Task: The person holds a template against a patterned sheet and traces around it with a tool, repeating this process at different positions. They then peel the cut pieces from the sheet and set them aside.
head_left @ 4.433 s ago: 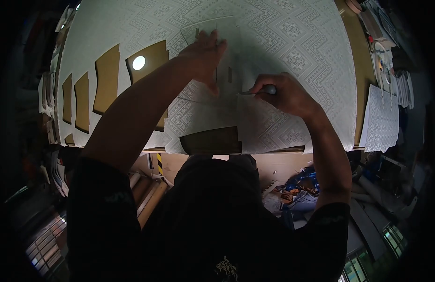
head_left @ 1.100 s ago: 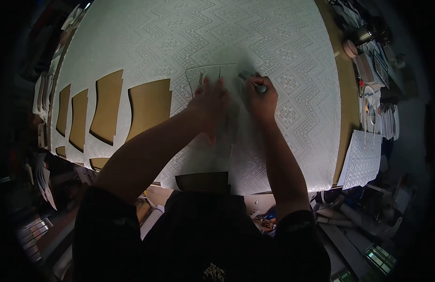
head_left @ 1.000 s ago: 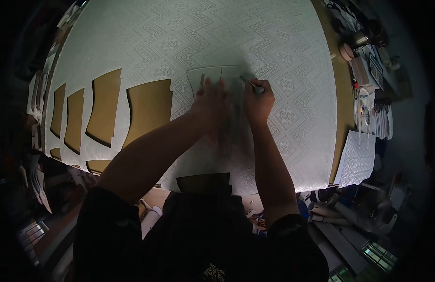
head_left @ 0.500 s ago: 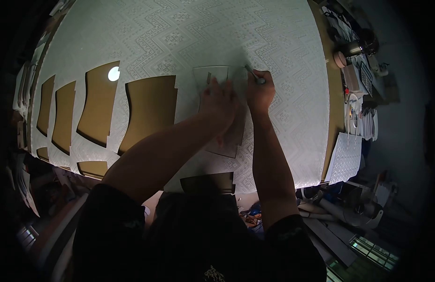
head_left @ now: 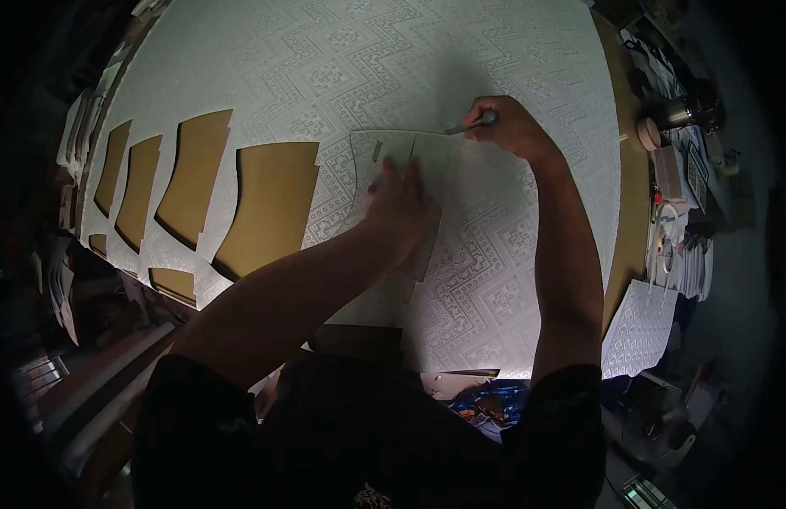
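Observation:
A clear template (head_left: 384, 148) lies on the pale patterned sheet (head_left: 495, 212) in the head view. My left hand (head_left: 399, 204) rests on the template with its fingers spread, pressing it against the sheet. To the right, my right hand (head_left: 505, 127) is closed around a small cutting tool (head_left: 482, 120). The tool's tip touches the sheet at the template's top right edge. Several curved openings in the sheet, left of my hands, show a brown surface (head_left: 270, 204) beneath.
A brown table edge (head_left: 634, 212) runs down the right side. Beyond it are a dark metal flask (head_left: 671, 114), a round pink object (head_left: 649, 133), papers and a patterned piece (head_left: 640, 327). A fan (head_left: 657, 424) stands at the lower right.
My right hand has moved right with the tool, its forearm now angled farther out. My left hand stays on the template. The whole view has shifted a little.

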Action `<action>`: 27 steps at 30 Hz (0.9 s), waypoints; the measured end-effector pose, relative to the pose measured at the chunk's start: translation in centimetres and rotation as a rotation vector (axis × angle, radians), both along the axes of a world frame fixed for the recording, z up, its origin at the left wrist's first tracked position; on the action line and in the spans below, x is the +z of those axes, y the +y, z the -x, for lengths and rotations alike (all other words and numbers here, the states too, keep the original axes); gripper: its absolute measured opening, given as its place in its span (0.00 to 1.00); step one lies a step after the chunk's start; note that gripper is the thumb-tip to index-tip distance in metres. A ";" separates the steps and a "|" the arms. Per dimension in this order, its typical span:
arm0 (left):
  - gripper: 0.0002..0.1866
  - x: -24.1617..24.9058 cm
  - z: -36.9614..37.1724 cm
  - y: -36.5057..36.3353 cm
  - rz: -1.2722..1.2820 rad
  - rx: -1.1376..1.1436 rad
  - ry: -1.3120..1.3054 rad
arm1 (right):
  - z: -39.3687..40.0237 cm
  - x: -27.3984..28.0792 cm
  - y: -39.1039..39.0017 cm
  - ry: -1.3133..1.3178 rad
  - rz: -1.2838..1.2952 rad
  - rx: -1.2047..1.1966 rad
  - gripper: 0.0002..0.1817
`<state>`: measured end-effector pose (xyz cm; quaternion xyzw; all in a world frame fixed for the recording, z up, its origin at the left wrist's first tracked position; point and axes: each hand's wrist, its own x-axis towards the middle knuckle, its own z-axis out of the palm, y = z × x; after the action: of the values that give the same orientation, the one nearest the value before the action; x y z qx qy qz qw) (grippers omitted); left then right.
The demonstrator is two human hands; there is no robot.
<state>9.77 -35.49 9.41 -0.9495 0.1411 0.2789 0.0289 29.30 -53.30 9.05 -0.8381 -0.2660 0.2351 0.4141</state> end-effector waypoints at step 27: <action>0.27 -2.3 0.0 0.1 0.255 0.222 -0.003 | -2.3 -1.7 16.5 -0.029 -0.100 0.536 0.08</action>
<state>9.73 -35.40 7.12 -0.9556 0.0696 0.2589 -0.1224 31.61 -36.84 7.35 -0.7195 -0.4955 0.3110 0.3742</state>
